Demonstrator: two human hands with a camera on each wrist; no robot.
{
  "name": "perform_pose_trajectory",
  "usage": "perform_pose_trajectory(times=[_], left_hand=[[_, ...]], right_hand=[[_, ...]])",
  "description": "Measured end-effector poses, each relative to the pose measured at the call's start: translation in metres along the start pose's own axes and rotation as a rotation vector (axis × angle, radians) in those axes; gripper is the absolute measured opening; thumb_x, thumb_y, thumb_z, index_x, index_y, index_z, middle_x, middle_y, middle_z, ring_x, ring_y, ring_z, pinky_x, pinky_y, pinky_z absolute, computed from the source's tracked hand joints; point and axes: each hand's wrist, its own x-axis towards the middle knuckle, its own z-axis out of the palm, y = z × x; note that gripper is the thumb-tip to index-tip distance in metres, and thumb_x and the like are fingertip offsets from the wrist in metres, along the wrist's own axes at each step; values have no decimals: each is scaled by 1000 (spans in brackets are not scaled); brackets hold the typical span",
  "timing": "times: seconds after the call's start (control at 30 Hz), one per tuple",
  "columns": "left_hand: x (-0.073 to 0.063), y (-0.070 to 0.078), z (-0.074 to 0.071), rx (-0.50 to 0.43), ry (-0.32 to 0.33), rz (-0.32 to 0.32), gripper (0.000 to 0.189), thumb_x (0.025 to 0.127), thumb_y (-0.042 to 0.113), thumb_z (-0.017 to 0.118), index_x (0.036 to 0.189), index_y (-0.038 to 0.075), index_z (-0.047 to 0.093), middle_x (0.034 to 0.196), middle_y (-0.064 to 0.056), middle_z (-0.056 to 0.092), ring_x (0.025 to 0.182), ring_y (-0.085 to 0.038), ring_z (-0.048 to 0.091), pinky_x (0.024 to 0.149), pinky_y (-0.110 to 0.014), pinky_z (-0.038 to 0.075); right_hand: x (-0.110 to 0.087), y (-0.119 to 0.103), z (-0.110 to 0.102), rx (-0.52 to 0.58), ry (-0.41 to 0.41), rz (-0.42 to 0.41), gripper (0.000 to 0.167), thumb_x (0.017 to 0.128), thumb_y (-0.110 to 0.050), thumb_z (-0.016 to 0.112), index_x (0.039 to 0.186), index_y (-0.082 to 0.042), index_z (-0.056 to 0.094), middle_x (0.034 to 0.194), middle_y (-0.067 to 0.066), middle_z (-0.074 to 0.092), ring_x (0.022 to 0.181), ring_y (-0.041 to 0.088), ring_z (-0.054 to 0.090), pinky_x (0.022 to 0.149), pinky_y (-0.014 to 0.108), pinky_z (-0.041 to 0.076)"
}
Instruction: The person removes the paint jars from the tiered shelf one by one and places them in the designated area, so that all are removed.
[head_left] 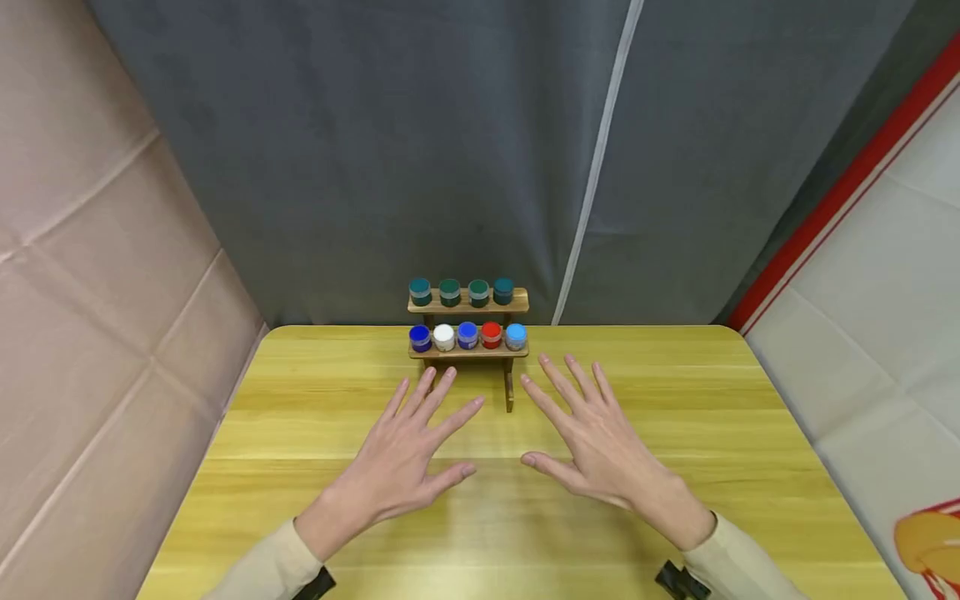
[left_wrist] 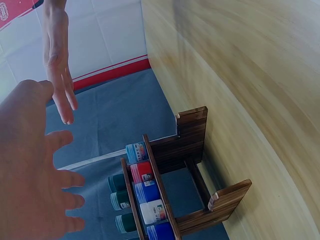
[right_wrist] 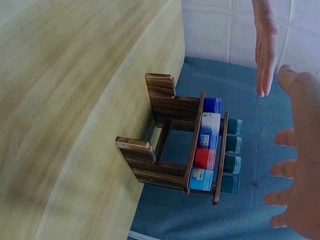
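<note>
At the centre of the frame, the wooden rack [head_left: 509,392]: standing by the table's [head_left: 480,542] far edge, its long axis running left to right.
Upper shelf [head_left: 468,309]: four dark green-blue jars [head_left: 450,293].
Lower shelf [head_left: 468,353]: from the left, a dark blue jar [head_left: 420,337], white jar [head_left: 444,337], mid-blue jar [head_left: 468,336], red jar [head_left: 491,335] and light blue jar [head_left: 516,337].
Left hand [head_left: 401,454]: left of lower centre, fingers spread wide, holding nothing.
Right hand [head_left: 607,446]: right of lower centre, spread just as wide, also holding nothing.
Rack from hands: just above them in the frame, between their lines of reach; neither hand clearly nearer, both apart from it.
Writing: jar labels [left_wrist: 157,212] too small to read; white script on a red patch [left_wrist: 6,11], upper left of the left wrist view, illegible.
</note>
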Motion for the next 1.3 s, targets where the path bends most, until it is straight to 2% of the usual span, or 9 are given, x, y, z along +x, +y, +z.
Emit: perform_pose_trajectory(times=[0.23,0.43,0.73,0.93,1.17,1.3], left_hand=[[-2,-2,-5,8,-5,-12,71,103,67,52,164,32,41,176,-17,21,160,-44,26,132,-67,26],[-1,-10,-10,3,-1,-29,71,101,60,59,164,32,41,176,-17,22,160,-44,26,130,-69,28],[0,-21,-16,8,18,-35,70,105,67,45,165,30,39,175,-20,23,159,-47,27,130,-70,28],[2,-25,-16,-3,-5,-51,73,104,63,51,166,29,36,175,-19,21,161,-45,23,131,-68,27],[5,-31,-14,-39,-22,-86,77,102,55,61,168,28,31,175,-21,21,160,-45,26,131,-65,30],[4,-35,-12,-72,-43,-117,77,103,55,59,169,27,29,176,-20,17,162,-44,23,133,-62,28]], right_hand=[[3,-1,0,1,7,-22,88,103,-78,28,165,-17,39,174,19,28,155,55,29,123,82,25],[10,0,-3,1,12,-27,89,102,-79,26,166,-17,37,175,19,25,156,55,28,125,81,23],[16,6,-4,-15,15,-37,92,102,-80,21,165,-16,38,174,21,27,154,56,31,126,80,22],[21,12,-4,-18,-1,-23,96,101,-81,19,167,-13,31,174,22,25,153,57,33,124,81,26],[30,20,0,15,14,1,96,102,-79,27,171,-13,17,174,24,23,152,56,35,121,79,34],[36,25,3,39,20,17,97,102,-79,27,170,-10,20,175,24,20,154,54,34,122,75,37]])
